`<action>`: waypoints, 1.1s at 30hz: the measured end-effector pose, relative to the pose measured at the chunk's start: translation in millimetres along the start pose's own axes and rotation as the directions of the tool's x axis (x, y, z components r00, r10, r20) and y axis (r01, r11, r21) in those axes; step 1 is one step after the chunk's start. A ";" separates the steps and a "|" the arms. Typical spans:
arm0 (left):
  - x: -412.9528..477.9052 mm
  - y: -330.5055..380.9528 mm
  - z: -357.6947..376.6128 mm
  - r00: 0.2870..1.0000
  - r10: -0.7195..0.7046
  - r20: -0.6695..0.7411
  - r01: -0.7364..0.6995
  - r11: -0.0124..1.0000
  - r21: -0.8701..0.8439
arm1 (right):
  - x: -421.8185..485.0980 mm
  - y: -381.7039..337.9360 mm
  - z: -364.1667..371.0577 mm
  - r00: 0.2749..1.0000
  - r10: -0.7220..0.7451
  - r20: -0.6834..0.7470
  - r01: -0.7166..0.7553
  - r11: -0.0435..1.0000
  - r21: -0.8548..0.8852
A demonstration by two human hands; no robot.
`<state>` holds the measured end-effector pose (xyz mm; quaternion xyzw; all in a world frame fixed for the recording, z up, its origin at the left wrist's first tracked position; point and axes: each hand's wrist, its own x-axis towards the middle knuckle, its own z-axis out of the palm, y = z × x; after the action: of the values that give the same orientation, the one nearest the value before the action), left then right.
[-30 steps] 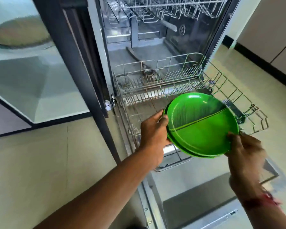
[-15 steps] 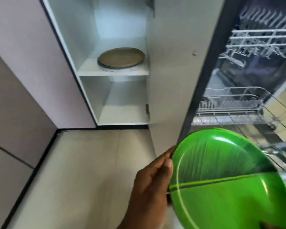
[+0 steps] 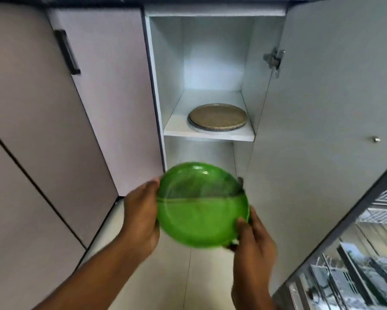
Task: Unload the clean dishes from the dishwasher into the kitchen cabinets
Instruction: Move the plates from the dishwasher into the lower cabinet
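Both left hand and right hand grip the green plate by opposite rims, lower centre. A brown plate lies on the cabinet shelf above.

This was a home kitchen. Beyond the hands stood an open floor-level cabinet with white shelves, a stack of round plates lying on the upper one. Left of the left hand ran closed pale cabinet fronts, one with a dark bar handle. Right of the right hand showed a dishwasher's wire racks. Both hands gripped green plates over pale floor tiles.
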<state>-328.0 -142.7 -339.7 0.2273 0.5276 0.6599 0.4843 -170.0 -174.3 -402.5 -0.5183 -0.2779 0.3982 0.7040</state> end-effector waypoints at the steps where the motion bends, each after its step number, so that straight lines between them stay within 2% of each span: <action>1: 23.2 5.1 10.4 1.000 0.006 0.005 -0.006 1.000 0.000 | 23.1 -1.4 20.9 0.999 0.048 0.011 -0.048 0.998 0.028; 4: 82.9 19.9 46.4 1.000 0.010 0.010 -0.011 1.000 0.018 | 84.2 -13.6 74.4 0.996 0.084 -0.001 -0.084 0.996 -0.022; 7: 133.1 36.5 82.2 0.998 -0.031 0.055 0.032 0.999 -0.010 | 144.0 -23.5 107.4 0.999 -0.047 0.014 0.048 0.984 -0.171; 9: 160.3 47.7 101.6 0.992 -0.061 0.110 0.054 0.997 0.059 | 181.0 -30.8 125.2 0.993 -0.117 0.001 0.112 0.950 -0.293; 11: 179.9 60.5 119.3 0.987 -0.060 0.151 0.036 0.987 0.157 | 212.5 -36.2 139.6 0.993 -0.118 -0.021 0.102 0.927 -0.360; 14: 207.5 71.1 143.3 0.990 -0.041 0.136 0.011 0.976 0.217 | 251.3 -45.3 162.3 0.990 -0.131 -0.042 0.098 0.884 -0.456; 20: 257.5 62.2 170.2 0.982 -0.081 0.171 0.010 0.924 0.382 | 304.6 -56.0 191.5 0.988 -0.151 0.007 0.125 0.791 -0.599; 24: 281.6 50.5 182.5 0.967 0.029 0.255 -0.165 0.831 0.531 | 331.0 -53.4 194.7 0.997 -0.079 0.028 0.076 0.721 -0.689; 29: 301.0 39.1 188.3 0.970 0.023 0.240 -0.197 0.654 0.731 | 338.7 -43.8 196.1 0.997 -0.025 0.079 0.079 0.572 -0.816; 31: 305.4 32.7 185.4 0.972 0.028 0.233 -0.206 0.580 0.788 | 336.8 -41.3 198.5 0.995 -0.022 0.096 0.092 0.557 -0.825; 33: 309.9 26.9 182.6 0.967 0.045 0.252 -0.234 0.554 0.799 | 336.6 -40.7 200.1 0.993 -0.015 0.116 0.105 0.548 -0.830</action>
<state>-323.2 217.3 -318.4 0.5334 0.7018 0.3479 0.3194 -141.9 207.1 -309.4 -0.7606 -0.4843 0.2186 0.3730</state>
